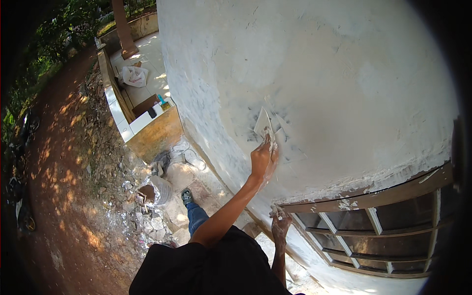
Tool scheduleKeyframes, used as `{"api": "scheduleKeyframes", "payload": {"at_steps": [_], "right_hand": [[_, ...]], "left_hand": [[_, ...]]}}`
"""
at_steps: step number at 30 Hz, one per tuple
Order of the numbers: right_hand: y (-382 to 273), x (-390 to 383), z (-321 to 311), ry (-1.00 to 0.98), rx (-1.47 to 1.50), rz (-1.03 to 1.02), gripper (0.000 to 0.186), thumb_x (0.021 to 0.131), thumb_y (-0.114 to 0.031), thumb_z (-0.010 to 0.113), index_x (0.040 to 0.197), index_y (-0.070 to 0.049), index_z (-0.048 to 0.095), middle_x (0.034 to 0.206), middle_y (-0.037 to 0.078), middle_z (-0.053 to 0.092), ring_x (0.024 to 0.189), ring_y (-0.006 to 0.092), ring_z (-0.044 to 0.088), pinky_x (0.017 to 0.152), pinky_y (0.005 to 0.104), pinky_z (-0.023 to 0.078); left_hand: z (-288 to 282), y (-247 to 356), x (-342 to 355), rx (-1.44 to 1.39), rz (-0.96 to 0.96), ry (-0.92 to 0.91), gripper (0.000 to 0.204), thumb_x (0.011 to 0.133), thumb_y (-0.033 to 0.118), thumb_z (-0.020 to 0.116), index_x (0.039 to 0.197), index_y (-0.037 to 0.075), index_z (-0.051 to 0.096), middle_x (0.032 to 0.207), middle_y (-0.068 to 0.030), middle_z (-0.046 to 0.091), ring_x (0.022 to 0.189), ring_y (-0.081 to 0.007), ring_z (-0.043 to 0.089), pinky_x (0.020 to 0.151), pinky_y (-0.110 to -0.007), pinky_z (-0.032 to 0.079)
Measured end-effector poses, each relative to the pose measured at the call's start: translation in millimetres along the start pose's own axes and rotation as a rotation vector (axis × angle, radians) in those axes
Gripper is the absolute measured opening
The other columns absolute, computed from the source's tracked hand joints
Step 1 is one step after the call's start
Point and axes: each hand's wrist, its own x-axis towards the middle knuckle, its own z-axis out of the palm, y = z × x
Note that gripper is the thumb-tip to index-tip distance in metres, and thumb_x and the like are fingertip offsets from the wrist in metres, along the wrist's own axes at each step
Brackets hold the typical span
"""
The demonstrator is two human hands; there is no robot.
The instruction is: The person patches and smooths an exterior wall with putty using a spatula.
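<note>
My left hand (262,160), smeared with white paste, is closed on a flat putty spreader (262,121) held against the pale plastered wall (324,64). Grey smears and pale patches surround the blade. My right hand (280,226), also coated in white, is lower down at the upper corner of a wooden window frame (403,187); its fingers are curled on something whitish, too small to name. The window's glass panes sit in a grid of bars, and rough white plaster edges the top of the frame.
A white bucket (162,191) stands on paving among rubble by my foot (188,197). A tiled ledge (118,113) carries a brush (164,103) and a dark object, beside a porch with a plastic bag (134,76) and a post (124,34). A dirt path (54,172) runs along the left.
</note>
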Motion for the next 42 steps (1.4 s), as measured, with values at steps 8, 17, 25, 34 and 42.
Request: {"api": "scheduleKeyframes", "payload": {"at_steps": [8, 17, 25, 34, 42], "right_hand": [[-6, 4, -4, 0.019, 0.046, -0.013, 0.017, 0.088, -0.008, 0.059, 0.099, 0.000, 0.068, 0.076, 0.011, 0.066, 0.067, 0.0153, 0.062, 0.063, 0.0295, 0.050], [5, -4, 2, -0.021, 0.106, 0.035, 0.021, 0.084, -0.005, 0.059, 0.102, -0.001, 0.067, 0.086, 0.013, 0.067, 0.071, 0.0175, 0.063, 0.066, 0.0306, 0.050], [22, -18, -2, 0.024, 0.038, 0.090, 0.023, 0.088, -0.017, 0.059, 0.100, 0.000, 0.068, 0.084, 0.014, 0.067, 0.073, 0.0214, 0.063, 0.067, 0.0324, 0.049], [18, -14, 0, 0.031, 0.090, 0.100, 0.020, 0.089, -0.015, 0.059, 0.100, -0.001, 0.068, 0.079, 0.012, 0.065, 0.067, 0.0171, 0.061, 0.060, 0.0306, 0.048], [9, -8, 11, 0.009, 0.091, 0.102, 0.018, 0.087, -0.007, 0.058, 0.100, 0.001, 0.069, 0.078, 0.008, 0.066, 0.068, 0.0132, 0.060, 0.064, 0.0279, 0.048]], "left_hand": [[-71, -32, -12, -0.645, -0.336, -0.103, 0.015, 0.084, -0.008, 0.053, 0.096, -0.005, 0.062, 0.086, -0.0063, 0.065, 0.082, -0.0101, 0.057, 0.077, -0.024, 0.046], [-26, -104, 99, -0.480, -0.222, -0.003, 0.016, 0.080, -0.008, 0.055, 0.093, -0.003, 0.063, 0.083, -0.0052, 0.065, 0.076, -0.0107, 0.058, 0.070, -0.024, 0.047], [-83, -156, 100, -0.428, -0.163, 0.087, 0.021, 0.081, -0.003, 0.060, 0.100, -0.009, 0.061, 0.086, -0.0126, 0.069, 0.073, -0.0145, 0.061, 0.068, -0.028, 0.049], [-37, -50, 48, -0.065, -0.136, 0.126, 0.021, 0.088, 0.011, 0.061, 0.088, -0.010, 0.065, 0.054, -0.0036, 0.053, 0.050, -0.0082, 0.040, 0.044, -0.031, 0.037], [9, -24, -39, -0.086, 0.149, -0.023, 0.015, 0.069, -0.001, 0.065, 0.084, -0.005, 0.064, 0.073, -0.0180, 0.064, 0.064, -0.0301, 0.064, 0.057, -0.035, 0.050]]}}
